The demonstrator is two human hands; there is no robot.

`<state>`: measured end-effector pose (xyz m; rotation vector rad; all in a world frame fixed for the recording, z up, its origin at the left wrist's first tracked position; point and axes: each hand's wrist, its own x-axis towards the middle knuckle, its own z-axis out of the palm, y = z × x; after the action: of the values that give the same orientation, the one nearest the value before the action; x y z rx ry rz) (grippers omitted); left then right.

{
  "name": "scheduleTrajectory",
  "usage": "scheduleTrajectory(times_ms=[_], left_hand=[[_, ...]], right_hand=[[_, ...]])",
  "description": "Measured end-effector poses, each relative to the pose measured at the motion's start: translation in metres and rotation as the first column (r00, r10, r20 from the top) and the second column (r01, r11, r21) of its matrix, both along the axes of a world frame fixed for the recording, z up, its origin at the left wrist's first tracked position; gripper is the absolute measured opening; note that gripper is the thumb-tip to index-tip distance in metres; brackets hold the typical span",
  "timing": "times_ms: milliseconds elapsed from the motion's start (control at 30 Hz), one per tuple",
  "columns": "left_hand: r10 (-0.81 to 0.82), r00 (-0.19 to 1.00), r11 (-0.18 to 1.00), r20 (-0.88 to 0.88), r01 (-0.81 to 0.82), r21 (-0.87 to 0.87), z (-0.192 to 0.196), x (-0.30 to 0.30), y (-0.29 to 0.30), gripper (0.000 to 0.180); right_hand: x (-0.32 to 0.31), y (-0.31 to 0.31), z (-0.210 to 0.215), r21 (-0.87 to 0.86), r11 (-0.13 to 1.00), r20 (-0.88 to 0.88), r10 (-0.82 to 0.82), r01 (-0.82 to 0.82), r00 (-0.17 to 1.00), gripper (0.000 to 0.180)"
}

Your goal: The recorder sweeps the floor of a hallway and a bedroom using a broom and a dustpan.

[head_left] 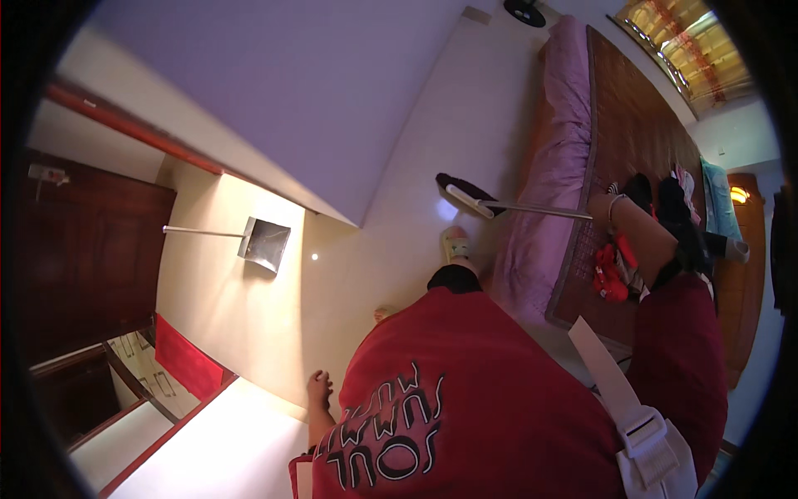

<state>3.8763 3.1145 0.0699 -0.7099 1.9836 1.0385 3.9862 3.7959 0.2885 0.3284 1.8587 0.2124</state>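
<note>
My right hand (602, 208) is closed around the thin metal handle of a broom (532, 209). The broom's dark head (462, 193) rests on the pale floor beside the bed's edge. My left hand (319, 387) hangs at my side by my red shirt, holding nothing, its fingers loose. My foot in a light slipper (455, 244) stands on the floor just below the broom head. A metal dustpan (265, 243) with a long handle stands on the floor to the left, well apart from the broom.
A bed with a purple mattress (555, 158) and a brown woven mat (632, 125) fills the right side, with clothes (611, 270) piled on it. A dark wooden door (91, 249) is at the left, a lilac wall (291, 91) above, and a window (690, 41) at the top right.
</note>
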Motion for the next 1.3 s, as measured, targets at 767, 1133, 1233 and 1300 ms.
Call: scheduleTrajectory(times_ms=[767, 1133, 1233, 1300], left_hand=[[-0.358, 0.733, 0.923, -0.578, 0.37, -0.103, 0.08, -0.4, -0.031, 0.043], [-0.582, 0.584, 0.812, -0.566, 0.377, -0.446, 0.067, -0.534, -0.052, 0.072], [-0.644, 0.57, 0.763, -0.511, 0.532, -0.368, 0.066, -0.556, -0.052, 0.071], [-0.697, 0.464, 0.692, -0.547, 0.636, -0.342, 0.051, -0.573, -0.054, 0.068]], right_hand=[[-0.026, -0.232, -0.08, -0.043, 0.833, -0.143, -0.552, 0.552, 0.822, 0.018], [-0.051, -0.374, -0.209, -0.58, 0.279, -0.535, -0.839, 0.765, -0.099, 0.031], [-0.135, -0.462, -0.14, -0.091, 0.422, -0.4, -0.845, 0.902, 0.355, 0.034], [-0.119, -0.524, -0.145, -0.112, 0.451, -0.21, -0.882, 0.885, 0.423, 0.037]])
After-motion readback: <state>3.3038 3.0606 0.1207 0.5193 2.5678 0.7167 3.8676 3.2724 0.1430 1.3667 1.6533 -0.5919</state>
